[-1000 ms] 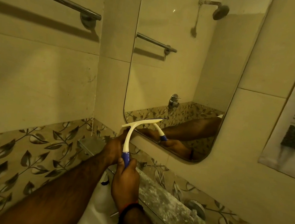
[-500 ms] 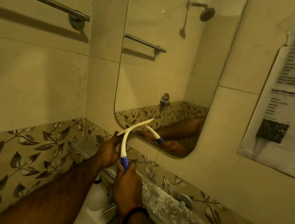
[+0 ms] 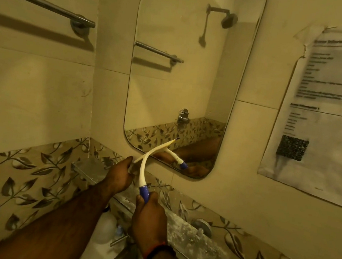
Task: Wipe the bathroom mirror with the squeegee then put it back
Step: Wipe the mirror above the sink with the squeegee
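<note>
The white squeegee (image 3: 145, 164) with a blue grip end crosses the lower left corner of the rounded wall mirror (image 3: 185, 71). Its blade lies slanted, the right tip over the glass and the left tip past the mirror's edge. My right hand (image 3: 149, 216) grips the blue end of the handle from below. My left hand (image 3: 120, 175) pinches the blade's left tip. The mirror reflects the squeegee, my arms, a shower head and a towel bar.
A glass shelf (image 3: 187, 237) with white residue runs along the wall under the mirror. A metal towel bar (image 3: 41, 4) is fixed high on the left wall. A printed paper notice (image 3: 325, 117) is taped right of the mirror. A white basin (image 3: 103, 232) sits below my arms.
The squeegee has slid slightly lower at the mirror's bottom left corner. Both hands keep their hold. My view has shifted a little to the right.
</note>
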A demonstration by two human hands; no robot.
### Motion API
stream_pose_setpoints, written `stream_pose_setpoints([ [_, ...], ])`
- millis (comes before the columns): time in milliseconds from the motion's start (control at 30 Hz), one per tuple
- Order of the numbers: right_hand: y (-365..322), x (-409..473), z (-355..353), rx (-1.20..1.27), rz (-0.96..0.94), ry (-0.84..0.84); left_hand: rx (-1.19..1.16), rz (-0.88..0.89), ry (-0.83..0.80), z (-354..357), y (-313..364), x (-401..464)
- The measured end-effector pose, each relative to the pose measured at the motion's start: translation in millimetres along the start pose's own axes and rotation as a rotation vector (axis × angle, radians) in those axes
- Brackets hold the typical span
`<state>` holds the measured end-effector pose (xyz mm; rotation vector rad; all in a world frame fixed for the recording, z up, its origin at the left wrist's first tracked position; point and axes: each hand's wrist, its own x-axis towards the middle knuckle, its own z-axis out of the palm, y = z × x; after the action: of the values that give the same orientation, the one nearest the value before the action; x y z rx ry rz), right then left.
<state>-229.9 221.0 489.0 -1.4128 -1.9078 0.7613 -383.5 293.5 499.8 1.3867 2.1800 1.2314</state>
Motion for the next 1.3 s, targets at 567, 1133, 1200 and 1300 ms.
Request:
stream_pose_setpoints([
  [567,25.3,-22.3,-35.7,-0.009,0.029,0.001,0.127,-0.001,0.046,16.9,27.5,-5.1],
  [1133,38.9,-41.9,-58.6,-0.032,0.043,0.026,0.088,-0.038,0.040,33.4,51.1,-28.8],
  [1200,40.0,-43.6,-61.2,-0.039,0.052,0.030,0.090,-0.042,0.032,35.1,53.4,-31.7],
  [1300,41.2,-46.5,-64.8,-0.030,0.059,0.029,0.107,-0.049,0.034,38.2,55.2,-34.3],
])
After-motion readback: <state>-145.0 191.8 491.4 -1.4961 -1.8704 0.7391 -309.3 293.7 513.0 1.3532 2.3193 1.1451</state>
